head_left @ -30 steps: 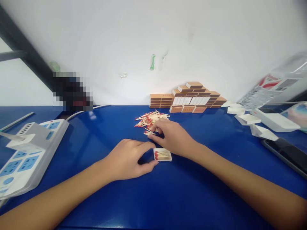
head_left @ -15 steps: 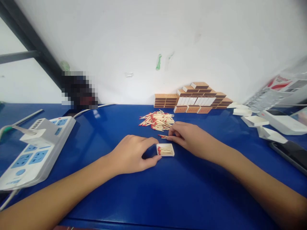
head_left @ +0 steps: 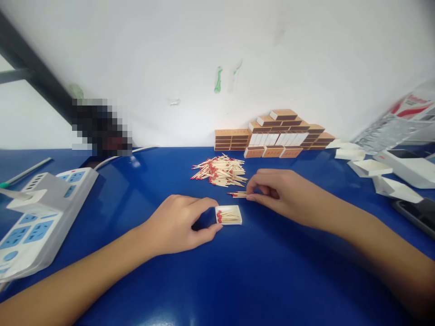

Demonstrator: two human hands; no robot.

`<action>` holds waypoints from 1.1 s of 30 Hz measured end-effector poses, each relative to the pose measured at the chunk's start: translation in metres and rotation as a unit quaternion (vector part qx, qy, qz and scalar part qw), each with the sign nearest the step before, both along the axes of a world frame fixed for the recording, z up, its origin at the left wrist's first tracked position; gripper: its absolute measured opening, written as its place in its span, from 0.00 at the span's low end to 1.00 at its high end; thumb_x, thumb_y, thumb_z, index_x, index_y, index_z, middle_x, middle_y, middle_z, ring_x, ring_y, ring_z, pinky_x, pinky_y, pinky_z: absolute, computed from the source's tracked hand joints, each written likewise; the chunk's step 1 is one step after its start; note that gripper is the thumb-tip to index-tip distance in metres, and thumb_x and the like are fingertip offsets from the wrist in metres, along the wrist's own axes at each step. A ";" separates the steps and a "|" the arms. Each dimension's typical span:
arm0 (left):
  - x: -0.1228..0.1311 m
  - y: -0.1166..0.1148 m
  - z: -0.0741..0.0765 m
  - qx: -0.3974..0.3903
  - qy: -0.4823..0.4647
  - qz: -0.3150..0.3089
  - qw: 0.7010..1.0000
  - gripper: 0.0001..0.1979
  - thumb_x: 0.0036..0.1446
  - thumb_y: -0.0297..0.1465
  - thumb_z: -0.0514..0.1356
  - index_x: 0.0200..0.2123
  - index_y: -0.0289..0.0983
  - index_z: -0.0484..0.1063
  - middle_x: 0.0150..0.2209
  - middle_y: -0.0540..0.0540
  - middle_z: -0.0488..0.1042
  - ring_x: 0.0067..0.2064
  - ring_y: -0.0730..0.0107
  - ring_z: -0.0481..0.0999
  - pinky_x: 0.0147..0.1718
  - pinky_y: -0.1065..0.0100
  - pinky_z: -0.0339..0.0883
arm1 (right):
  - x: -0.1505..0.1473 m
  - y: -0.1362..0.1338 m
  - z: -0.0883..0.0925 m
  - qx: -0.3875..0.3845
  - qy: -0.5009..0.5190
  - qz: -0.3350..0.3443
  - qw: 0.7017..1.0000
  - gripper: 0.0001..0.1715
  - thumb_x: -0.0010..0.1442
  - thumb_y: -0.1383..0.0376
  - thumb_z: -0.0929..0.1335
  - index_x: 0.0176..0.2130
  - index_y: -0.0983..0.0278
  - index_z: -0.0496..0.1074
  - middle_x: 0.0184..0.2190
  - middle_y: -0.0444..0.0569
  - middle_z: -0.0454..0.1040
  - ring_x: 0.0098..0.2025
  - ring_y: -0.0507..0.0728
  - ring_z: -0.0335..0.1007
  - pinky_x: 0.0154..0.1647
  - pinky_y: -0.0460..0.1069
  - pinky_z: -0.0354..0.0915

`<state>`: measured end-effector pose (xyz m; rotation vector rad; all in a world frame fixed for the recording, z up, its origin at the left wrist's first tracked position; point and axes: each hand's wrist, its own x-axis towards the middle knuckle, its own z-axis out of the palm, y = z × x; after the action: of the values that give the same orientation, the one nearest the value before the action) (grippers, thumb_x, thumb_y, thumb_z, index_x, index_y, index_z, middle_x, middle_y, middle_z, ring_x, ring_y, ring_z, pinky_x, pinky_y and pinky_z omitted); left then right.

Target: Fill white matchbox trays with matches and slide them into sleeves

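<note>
We're apparently filling the tray point(head_left: 234, 208), left fingers point(head_left: 207, 234) gripping it, right fingers point(head_left: 263, 199) pinching matches point(head_left: 239, 194) needing a seven-o'clock shift.

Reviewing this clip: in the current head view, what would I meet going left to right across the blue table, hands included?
Power strip → left hand → matchbox tray holding matches → right hand → black phone.

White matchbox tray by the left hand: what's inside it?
The tray holds matches, red heads toward the left hand. Whatever lies beneath the upper ones is hidden.
</note>
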<state>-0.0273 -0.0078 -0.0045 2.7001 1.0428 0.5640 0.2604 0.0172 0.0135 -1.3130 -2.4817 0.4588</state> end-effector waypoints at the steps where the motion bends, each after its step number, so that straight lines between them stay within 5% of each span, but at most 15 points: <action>1: 0.000 0.000 0.000 0.001 0.001 -0.001 1.000 0.14 0.64 0.39 0.63 0.49 0.39 0.76 0.22 0.57 0.65 0.22 0.76 0.65 0.25 0.71 0.58 | -0.002 -0.001 -0.001 0.003 0.010 0.007 1.000 0.09 0.69 0.60 0.67 0.38 0.60 0.75 0.32 0.45 0.73 0.31 0.53 0.67 0.32 0.48 0.59; 12: 0.001 0.000 0.001 0.007 0.006 -0.003 1.000 0.13 0.64 0.38 0.63 0.49 0.39 0.76 0.22 0.57 0.66 0.22 0.76 0.65 0.25 0.71 0.57 | -0.016 -0.004 -0.013 0.030 0.011 0.017 0.999 0.11 0.69 0.64 0.66 0.32 0.61 0.69 0.33 0.48 0.74 0.33 0.55 0.70 0.32 0.48 0.61; 33: 0.002 -0.003 0.003 0.001 0.014 -0.004 1.000 0.14 0.64 0.38 0.63 0.49 0.39 0.76 0.22 0.56 0.68 0.22 0.76 0.68 0.24 0.72 0.59 | -0.029 -0.012 -0.010 0.018 -0.011 0.016 1.000 0.07 0.70 0.65 0.64 0.38 0.61 0.69 0.41 0.51 0.74 0.35 0.56 0.72 0.34 0.50 0.64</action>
<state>-0.0254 -0.0104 -0.0011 2.7211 1.0378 0.5272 0.2309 0.0055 0.0031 -1.2718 -2.5199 0.4080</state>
